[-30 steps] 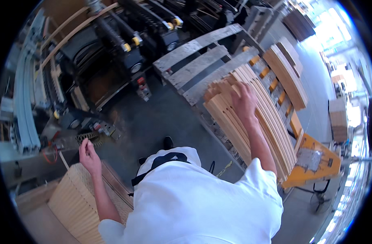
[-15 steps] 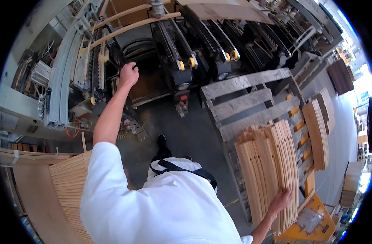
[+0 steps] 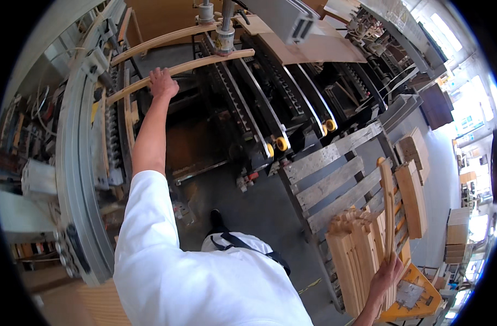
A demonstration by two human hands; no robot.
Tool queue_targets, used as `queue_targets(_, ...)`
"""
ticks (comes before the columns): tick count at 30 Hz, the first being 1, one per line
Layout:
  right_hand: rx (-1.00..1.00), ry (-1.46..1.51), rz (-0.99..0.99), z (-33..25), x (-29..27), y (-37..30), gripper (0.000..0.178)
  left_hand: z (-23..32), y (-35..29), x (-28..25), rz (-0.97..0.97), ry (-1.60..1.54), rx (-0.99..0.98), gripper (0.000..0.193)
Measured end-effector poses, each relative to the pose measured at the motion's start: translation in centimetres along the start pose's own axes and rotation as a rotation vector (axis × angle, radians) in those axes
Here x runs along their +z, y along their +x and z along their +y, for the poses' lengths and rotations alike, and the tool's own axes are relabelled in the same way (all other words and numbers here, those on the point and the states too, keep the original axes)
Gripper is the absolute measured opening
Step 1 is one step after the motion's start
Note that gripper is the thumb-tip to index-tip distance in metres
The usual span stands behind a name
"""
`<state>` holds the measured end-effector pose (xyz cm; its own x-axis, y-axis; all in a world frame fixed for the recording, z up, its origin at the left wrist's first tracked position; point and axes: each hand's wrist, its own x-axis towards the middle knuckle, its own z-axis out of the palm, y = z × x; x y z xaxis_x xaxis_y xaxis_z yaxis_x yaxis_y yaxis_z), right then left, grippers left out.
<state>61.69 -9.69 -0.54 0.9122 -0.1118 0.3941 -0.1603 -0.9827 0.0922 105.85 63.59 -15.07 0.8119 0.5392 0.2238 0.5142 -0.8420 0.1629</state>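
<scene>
My left hand point(image 3: 162, 85) reaches forward, fingers apart, at a curved wooden slat point(image 3: 205, 63) lying across the machine. The fingertips overlap the slat's near edge; whether they press on it I cannot tell. A round metal clamp cylinder point(image 3: 224, 39) stands over the slat's right part. Behind it lies a second curved slat point(image 3: 156, 42). Low at the right, my right hand point(image 3: 387, 276) is closed round the near end of another curved slat point(image 3: 389, 201), which is tilted up above a stack of similar slats point(image 3: 349, 255).
The stack rests on a grey wooden pallet point(image 3: 335, 163), with another slat bundle point(image 3: 410, 198) beyond it. Black machine rails with yellow end rollers point(image 3: 281, 144) jut toward me. A metal beam point(image 3: 77, 163) runs along the left. A brown board point(image 3: 314, 49) lies on the machine.
My right hand has lifted one slat off the stack, its far end raised. My left hand has moved forward to the machine's near slat, and its fingers have spread. The view has shifted.
</scene>
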Motion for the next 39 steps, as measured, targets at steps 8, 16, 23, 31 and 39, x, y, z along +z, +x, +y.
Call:
queue_targets(8,-0.366,0.381,-0.153,-21.0,3.0,16.3,0.043,-0.7,0.9,1.0,-0.002,0.017,0.214,0.026)
queue_targets(16,-0.938,0.559,-0.222,-42.5,13.6,30.5,0.038,2.7,-18.3,-1.4,-0.291,-0.472,0.317,0.024)
queue_targets(23,-1.335,0.778,-0.152,-63.2,21.2,34.7,0.036,1.2,-30.7,-7.4,-0.446,-0.504,0.267,0.025)
queue_targets(31,-1.302,0.693,-0.008,-74.9,27.4,38.1,0.024,-2.5,-38.5,-13.1,-0.454,-0.478,-0.116,0.035)
queue_targets(39,-1.217,0.659,0.071,-77.3,28.7,40.2,0.024,-5.8,-49.6,-16.0,-0.335,-0.514,-0.604,0.039)
